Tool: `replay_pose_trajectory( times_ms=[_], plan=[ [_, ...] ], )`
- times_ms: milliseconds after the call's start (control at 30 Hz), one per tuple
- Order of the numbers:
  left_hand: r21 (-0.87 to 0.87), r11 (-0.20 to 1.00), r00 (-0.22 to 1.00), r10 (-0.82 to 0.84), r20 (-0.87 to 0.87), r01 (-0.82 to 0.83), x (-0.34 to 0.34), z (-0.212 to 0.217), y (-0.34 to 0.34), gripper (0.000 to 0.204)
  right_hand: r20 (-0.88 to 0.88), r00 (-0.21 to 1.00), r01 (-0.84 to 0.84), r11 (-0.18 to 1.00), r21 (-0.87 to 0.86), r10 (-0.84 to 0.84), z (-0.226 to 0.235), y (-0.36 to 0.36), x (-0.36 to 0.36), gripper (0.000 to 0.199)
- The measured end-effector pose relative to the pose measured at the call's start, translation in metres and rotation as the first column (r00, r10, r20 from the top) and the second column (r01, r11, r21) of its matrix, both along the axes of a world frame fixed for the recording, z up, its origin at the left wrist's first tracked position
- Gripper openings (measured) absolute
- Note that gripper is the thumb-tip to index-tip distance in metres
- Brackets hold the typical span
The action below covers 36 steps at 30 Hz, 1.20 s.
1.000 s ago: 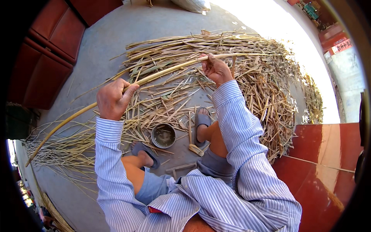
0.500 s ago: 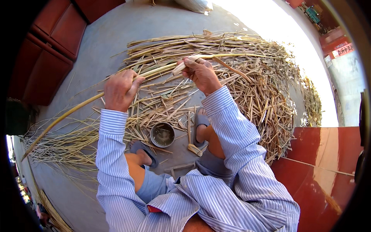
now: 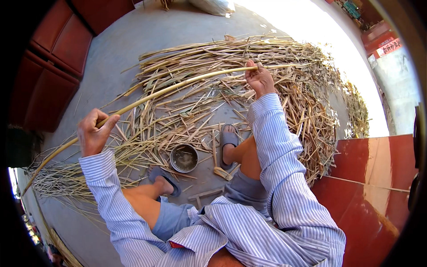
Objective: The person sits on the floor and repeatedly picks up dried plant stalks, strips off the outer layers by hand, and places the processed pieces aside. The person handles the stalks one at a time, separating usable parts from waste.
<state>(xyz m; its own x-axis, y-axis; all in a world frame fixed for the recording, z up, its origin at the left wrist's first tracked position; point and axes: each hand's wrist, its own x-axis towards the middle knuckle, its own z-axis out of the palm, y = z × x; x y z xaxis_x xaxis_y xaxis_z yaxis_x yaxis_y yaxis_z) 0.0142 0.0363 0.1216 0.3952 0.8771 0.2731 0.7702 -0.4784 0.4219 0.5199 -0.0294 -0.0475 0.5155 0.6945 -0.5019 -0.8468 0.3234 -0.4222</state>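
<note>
A long pale yellow-green reed stalk (image 3: 178, 85) spans the view, bending down at its left end and running on past my right hand over the pile. My left hand (image 3: 93, 132) is closed round its thicker part at the left. Well to the right, my right hand (image 3: 260, 81) pinches the same stalk between thumb and fingers. The stretch between my hands looks smooth and bare. Below it lie dry husk strips (image 3: 307, 115), heaped at the right, and a layer of uncut-looking stalks (image 3: 187, 55) along the far side.
A round metal bowl (image 3: 184, 158) stands between my sandalled feet, with a short wooden piece (image 3: 222, 173) nearby. Thin stripped stalks (image 3: 75, 178) fan out at the left. Red padded seats (image 3: 49, 93) stand at far left; a red panel (image 3: 373, 178) is at right.
My hands have moved apart, the left towards the lower left, the right further right along the stalk. The loose husk at my right hand is no longer there.
</note>
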Motion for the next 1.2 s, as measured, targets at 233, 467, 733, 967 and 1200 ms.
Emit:
replay_pose_trajectory(
  times_ms=[233,467,733,967,1200],
  plan=[
    [0.151,0.975,0.985,-0.150,-0.082,0.161,0.031,-0.013,-0.004,0.028,0.246,0.891,-0.402,0.915,0.036,0.381,0.048,0.029,-0.117,0.021],
    [0.081,0.988,0.991,-0.131,-0.030,0.133,0.069,-0.027,-0.003,0.034,0.233,0.862,-0.485,0.866,0.118,0.451,0.064,0.028,-0.166,0.031],
    [0.230,0.963,0.990,-0.132,-0.055,0.142,0.057,-0.024,-0.011,0.033,0.316,0.867,-0.414,0.910,0.026,0.386,0.052,0.026,-0.131,0.025],
    [0.368,0.913,0.984,-0.146,-0.105,0.175,0.056,-0.028,-0.010,0.028,0.407,0.815,-0.402,0.908,-0.114,0.412,0.051,0.025,-0.136,0.024],
    [0.291,0.943,0.985,-0.174,0.006,0.165,0.080,-0.031,-0.001,0.027,0.628,0.475,-0.700,0.697,-0.154,0.616,0.077,0.008,-0.191,0.023]
  ],
)
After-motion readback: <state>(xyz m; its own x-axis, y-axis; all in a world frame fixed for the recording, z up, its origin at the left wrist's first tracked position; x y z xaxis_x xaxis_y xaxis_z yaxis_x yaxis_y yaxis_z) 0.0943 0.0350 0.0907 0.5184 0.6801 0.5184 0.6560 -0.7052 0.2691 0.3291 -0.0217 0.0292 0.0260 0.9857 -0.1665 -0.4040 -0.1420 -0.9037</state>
